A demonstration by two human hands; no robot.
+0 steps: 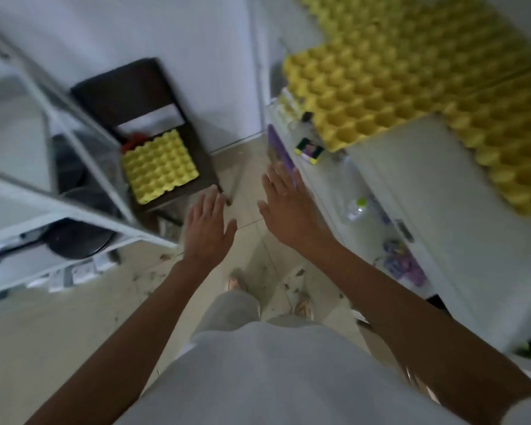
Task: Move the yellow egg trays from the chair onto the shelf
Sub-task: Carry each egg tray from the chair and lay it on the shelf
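Two blurred tray stacks (411,87), edge-cropped

You stand in a home storage corner, tiled floor (74,326), dark chair (126,90) by white wall, white shelf (411,185) stacked with yellow egg trays (396,87), bottles, packets.

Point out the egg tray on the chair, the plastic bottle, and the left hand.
egg tray (160,166): head view, middle of its cupped top.
plastic bottle (356,208): head view, on its shoulder below the green cap.
left hand (207,228): head view, back of the hand.
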